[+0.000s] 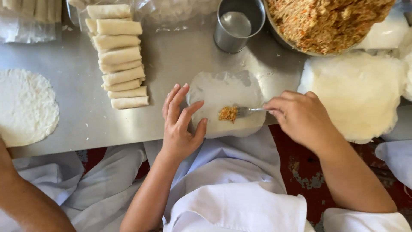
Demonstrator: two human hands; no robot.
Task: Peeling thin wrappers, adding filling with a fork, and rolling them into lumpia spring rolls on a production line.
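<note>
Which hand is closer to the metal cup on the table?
Right. The right hand lies below the metal cup, slightly right, holding a fork. The left hand rests lower and further left, on the wrapper.

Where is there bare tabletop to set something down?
Bare steel lies between the round wrapper at far left and the row of rolls, and between the rolls and the metal cup. The right side is crowded by the wrapper stack and filling bowl.

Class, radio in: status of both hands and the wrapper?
Left hand flat, steadying wrapper. Right hand holds fork, placing filling. Nothing in the way.
</note>
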